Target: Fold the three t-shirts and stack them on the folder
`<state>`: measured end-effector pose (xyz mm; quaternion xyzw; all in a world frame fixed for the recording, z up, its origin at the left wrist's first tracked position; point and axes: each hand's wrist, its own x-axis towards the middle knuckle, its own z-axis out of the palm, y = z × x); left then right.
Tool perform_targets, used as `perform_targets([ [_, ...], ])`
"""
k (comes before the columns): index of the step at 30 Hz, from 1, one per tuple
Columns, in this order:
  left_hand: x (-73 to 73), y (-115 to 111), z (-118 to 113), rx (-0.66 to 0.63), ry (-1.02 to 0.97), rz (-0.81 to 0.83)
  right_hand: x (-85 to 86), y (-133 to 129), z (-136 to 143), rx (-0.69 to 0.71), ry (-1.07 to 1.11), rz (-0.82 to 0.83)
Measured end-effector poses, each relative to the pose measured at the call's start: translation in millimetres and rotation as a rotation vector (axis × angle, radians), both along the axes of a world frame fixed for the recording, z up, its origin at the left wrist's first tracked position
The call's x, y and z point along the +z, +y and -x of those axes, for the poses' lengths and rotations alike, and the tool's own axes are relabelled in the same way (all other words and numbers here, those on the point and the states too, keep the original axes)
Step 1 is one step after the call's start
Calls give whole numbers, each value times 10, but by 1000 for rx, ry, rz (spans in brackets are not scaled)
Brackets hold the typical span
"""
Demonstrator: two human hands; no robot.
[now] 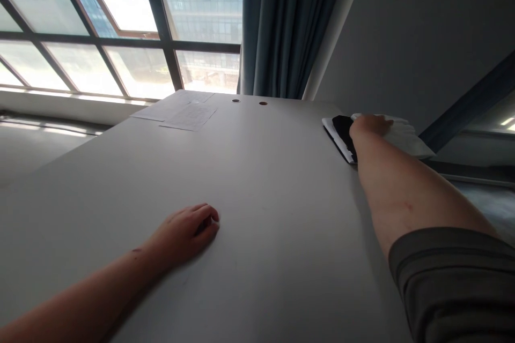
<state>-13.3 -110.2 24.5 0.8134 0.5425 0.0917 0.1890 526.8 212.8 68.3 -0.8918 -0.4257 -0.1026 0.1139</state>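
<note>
My left hand (197, 228) rests on the white table (257, 182), fingers loosely curled and thumb near the fingertips; I see nothing in it. My right arm stretches to the table's far right edge. There my right hand (368, 124) is closed on a thin, white, crumpled piece (406, 136) that looks like cloth or soft plastic; which one, I cannot tell. Beside and partly under the hand lies a flat stack with a white edge (338, 141) and a black piece (343, 129) on top. The right fingertips are partly hidden by the hand itself.
Several printed paper sheets (189, 117) lie at the table's far left corner. Two round holes, one of them a brown-rimmed hole (263, 103), sit near the far edge. Beyond stand windows (205, 0), a blue-grey curtain (287, 27) and a dark wall (410, 27).
</note>
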Motion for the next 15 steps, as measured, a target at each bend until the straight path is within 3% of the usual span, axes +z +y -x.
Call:
perform_targets([
  [3, 0, -3, 2, 1, 0, -7, 30, -100, 47, 28, -8, -57],
  [6, 5, -4, -11, 2, 4, -6, 7, -255, 124, 217, -66, -40],
  [9, 8, 1, -23, 3, -6, -4, -104, -359, 179, 331, -154, -3],
  [15, 19, 17, -19, 8, 11, 3, -382, -319, 273, 366, -185, 158],
])
